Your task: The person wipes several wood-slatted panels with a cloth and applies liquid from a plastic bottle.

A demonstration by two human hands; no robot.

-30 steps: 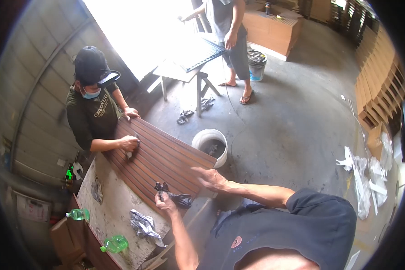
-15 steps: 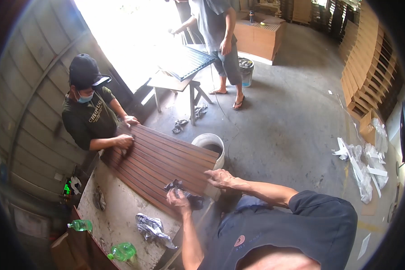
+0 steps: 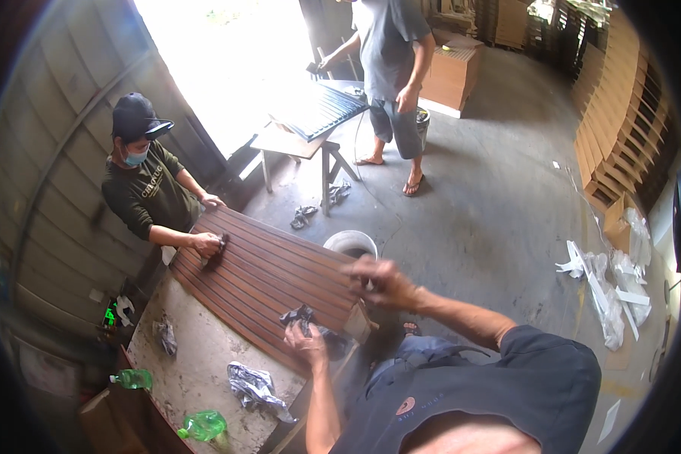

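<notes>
A slatted brown wooden panel (image 3: 272,265) lies across the worktable, its grooves running lengthwise. My left hand (image 3: 307,345) is closed on a dark crumpled rag (image 3: 300,313) and presses it on the panel's near end. At the panel's right corner, my right hand (image 3: 387,284) is smeared by motion, so its fingers are hard to read. Across the panel, a co-worker in a cap and mask rubs the far end with a cloth in one hand (image 3: 206,244). The co-worker's other hand rests at the panel's far edge.
Under the panel is a stained pale worktable (image 3: 204,325). It bears a grey crumpled cloth (image 3: 253,387) and green bottles (image 3: 206,425). A white bucket (image 3: 352,242) stands beyond the panel. Another person works at a trestle stand (image 3: 291,144). Stacked brown panels (image 3: 620,121) and plastic wrapping (image 3: 601,303) lie right.
My right hand has lifted up from the panel's corner, with a blur. My left hand and rag have shifted slightly to the right. The person at the back has stepped rightward.
</notes>
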